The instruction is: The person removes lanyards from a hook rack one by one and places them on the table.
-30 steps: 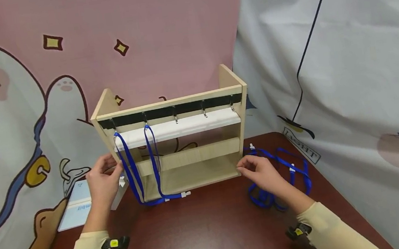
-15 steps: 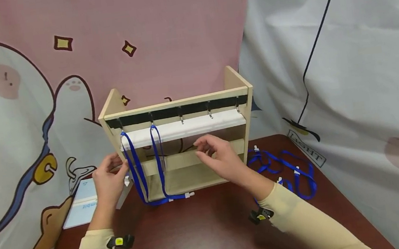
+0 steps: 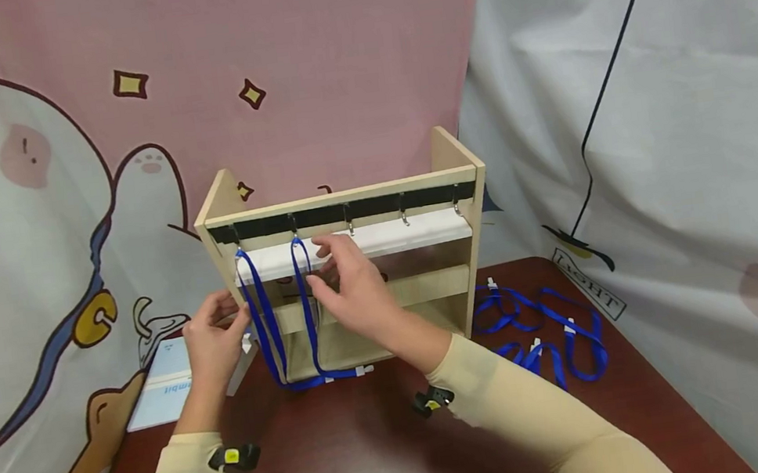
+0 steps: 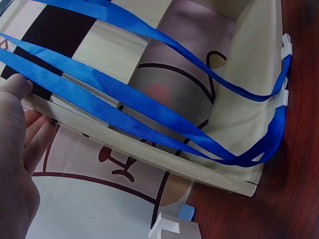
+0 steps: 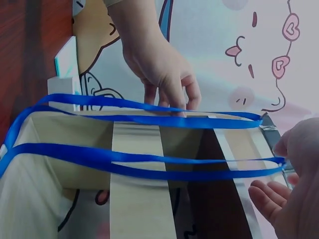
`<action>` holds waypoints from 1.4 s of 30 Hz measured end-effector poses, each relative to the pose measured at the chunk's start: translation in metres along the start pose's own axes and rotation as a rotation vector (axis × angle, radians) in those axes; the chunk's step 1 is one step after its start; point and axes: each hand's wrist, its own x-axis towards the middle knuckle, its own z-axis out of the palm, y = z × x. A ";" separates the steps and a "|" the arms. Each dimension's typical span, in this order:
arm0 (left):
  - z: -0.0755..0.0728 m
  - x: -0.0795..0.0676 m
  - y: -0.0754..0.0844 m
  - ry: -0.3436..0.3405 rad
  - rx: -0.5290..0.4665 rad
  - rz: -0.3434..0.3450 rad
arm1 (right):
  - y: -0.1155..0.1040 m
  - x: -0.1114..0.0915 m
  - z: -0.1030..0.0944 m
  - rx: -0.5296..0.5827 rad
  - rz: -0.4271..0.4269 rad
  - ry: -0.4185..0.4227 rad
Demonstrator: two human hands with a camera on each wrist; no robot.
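Observation:
A small wooden shelf (image 3: 393, 290) stands on the table, its row of metal hooks (image 3: 405, 219) along a black strip. On the two leftmost hooks hang a blue lanyard (image 3: 267, 321) and a second blue lanyard (image 3: 307, 316), white clips resting at the bottom. My left hand (image 3: 214, 337) holds the shelf's left side edge, thumb in front and fingers on the outer side. Just right of the second lanyard's top is my right hand (image 3: 357, 290), fingers loosely bent and apart with nothing in them. In the right wrist view, its fingers (image 5: 269, 196) are beside that lanyard's loop.
Several more blue lanyards (image 3: 572, 327) lie tangled on the red-brown table (image 3: 350, 461), right of the shelf. A light blue and white box (image 3: 159, 390) is at the left. Printed cloth (image 3: 342, 52) hangs close behind and on both sides.
My right hand has moved left from the shelf's lower right corner, across its front and up to the second lanyard. My left hand has stayed at the left side edge.

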 end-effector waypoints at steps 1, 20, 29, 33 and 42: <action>0.000 0.000 0.000 0.000 0.004 -0.002 | -0.001 0.002 0.003 -0.015 -0.007 0.007; 0.001 -0.001 -0.001 0.005 0.005 0.006 | 0.008 0.024 0.033 -0.010 -0.085 0.273; 0.002 0.000 -0.002 0.006 -0.002 0.012 | 0.004 0.026 0.035 0.097 -0.123 0.389; 0.002 -0.002 -0.002 -0.003 0.004 -0.001 | -0.005 0.026 0.030 0.144 -0.162 0.413; 0.001 0.000 -0.001 0.000 0.011 -0.011 | -0.033 0.032 -0.008 0.218 -0.240 0.353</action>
